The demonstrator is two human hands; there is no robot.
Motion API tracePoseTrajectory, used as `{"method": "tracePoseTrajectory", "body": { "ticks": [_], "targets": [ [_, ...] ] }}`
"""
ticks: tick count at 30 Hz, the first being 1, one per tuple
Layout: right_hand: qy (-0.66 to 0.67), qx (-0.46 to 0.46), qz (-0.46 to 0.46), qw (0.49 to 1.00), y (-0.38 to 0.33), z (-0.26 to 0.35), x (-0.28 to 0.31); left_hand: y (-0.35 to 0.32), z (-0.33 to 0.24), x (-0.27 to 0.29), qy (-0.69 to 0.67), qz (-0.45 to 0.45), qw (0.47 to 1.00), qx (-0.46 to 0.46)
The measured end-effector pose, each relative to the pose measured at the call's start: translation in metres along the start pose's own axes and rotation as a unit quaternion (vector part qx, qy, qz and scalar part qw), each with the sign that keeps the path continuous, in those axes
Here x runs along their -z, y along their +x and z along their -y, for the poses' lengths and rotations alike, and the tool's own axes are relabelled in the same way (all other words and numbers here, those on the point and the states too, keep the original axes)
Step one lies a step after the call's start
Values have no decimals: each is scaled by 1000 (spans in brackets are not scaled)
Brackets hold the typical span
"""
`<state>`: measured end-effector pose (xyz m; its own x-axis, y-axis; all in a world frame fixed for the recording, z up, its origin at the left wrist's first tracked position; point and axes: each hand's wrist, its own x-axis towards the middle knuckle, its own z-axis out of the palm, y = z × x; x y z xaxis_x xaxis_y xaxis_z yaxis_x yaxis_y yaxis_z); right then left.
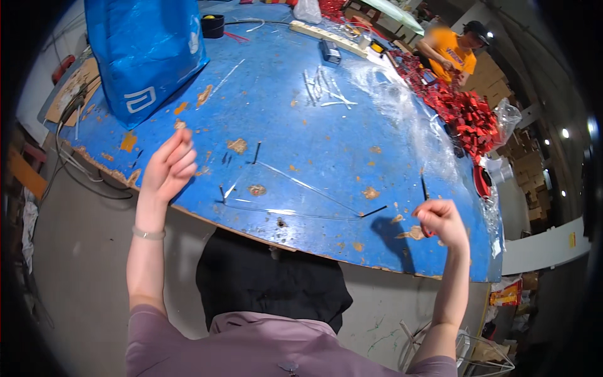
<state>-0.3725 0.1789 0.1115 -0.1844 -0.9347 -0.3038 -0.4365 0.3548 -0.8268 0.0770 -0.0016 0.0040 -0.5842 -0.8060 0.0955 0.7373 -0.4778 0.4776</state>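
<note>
Head view — hands (pixel 168 164) (pixel 441 220) over blue table's (pixel 301 144) near edge

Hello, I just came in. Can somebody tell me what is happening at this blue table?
A person sits at a worn blue table. Their right hand is closed around a thin black strip that sticks up from the fist. Their left hand is raised with curled fingers, apparently empty. More black strips and clear plastic pieces lie on the tabletop, with a blue bag behind. Another person works at a pile of red items.
</note>
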Motion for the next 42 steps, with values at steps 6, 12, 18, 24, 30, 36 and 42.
{"method": "tracePoseTrajectory", "body": {
  "ticks": [6, 12, 18, 24, 30, 36, 42],
  "targets": [
    [31, 46, -100, 993, 64, 1, 7, 38, -2, -3, 155, -81, 984, 30],
    [-65, 36, -171, 983, 92, -43, 27, 71, 21, -10, 590, -90, 799, 78],
    [-168, -51, -254, 951, 35, -94, 35, 65, 42, -10, 891, 178, 391, -149],
    [-262, -41, -318, 910, -80, -140, 17, 55, 12, -49, 906, 176, 376, -84],
    [-79, -247, -351, 900, -203, -184, -25, 10, 70, -126, 810, 172, 552, -101],
    [20, -315, -385, 867, -285, -231, -51, 30, 232, -115, 832, 231, 478, -160],
    [33, -342, -383, 857, -344, -223, -76, 33, 238, -128, 879, 196, 400, -170]
  ]
}}
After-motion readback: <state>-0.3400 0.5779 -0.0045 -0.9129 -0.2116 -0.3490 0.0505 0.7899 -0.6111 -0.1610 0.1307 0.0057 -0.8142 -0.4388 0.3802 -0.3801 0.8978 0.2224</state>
